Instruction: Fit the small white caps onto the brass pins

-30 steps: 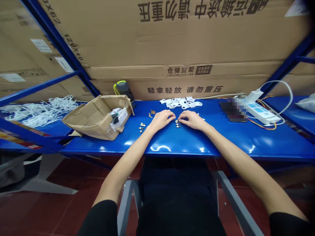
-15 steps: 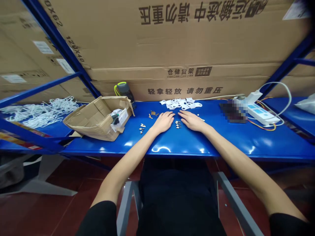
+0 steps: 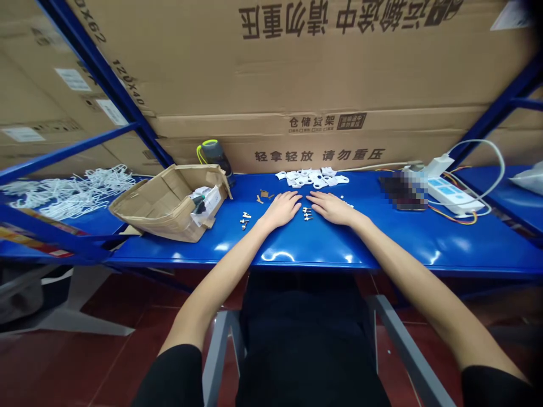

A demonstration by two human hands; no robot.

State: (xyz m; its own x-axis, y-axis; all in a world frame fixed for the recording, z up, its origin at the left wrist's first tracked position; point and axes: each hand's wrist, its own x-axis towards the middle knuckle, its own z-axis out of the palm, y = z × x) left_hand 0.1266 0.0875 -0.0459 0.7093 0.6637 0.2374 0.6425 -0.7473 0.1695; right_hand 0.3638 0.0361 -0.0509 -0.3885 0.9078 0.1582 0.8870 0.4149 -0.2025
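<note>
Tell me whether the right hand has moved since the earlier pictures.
Yes, the right hand has shifted slightly to the right, its fingertips now farther from the small metal parts on the bench.

Left hand [image 3: 280,210] and right hand [image 3: 333,208] flat and empty, palms down on a glossy blue steel workbench [image 3: 322,249], fingertips just apart. Between them, a small row of silver metal pins [image 3: 307,213]. Left of the left hand, a second cluster of silver metal pins [image 3: 245,220]. Just beyond the left fingertips, a few small tan cardboard scraps [image 3: 263,194]. Farther back, near both hands, a heap of flat white plastic clips [image 3: 313,178]. Off to the left, a torn brown cardboard box [image 3: 165,203] and a grey bottle with a yellow-green loop [image 3: 214,152]. Off to the right, a white power strip [image 3: 453,198] with coloured wires, beside a pixelated dark object [image 3: 403,191].
</note>
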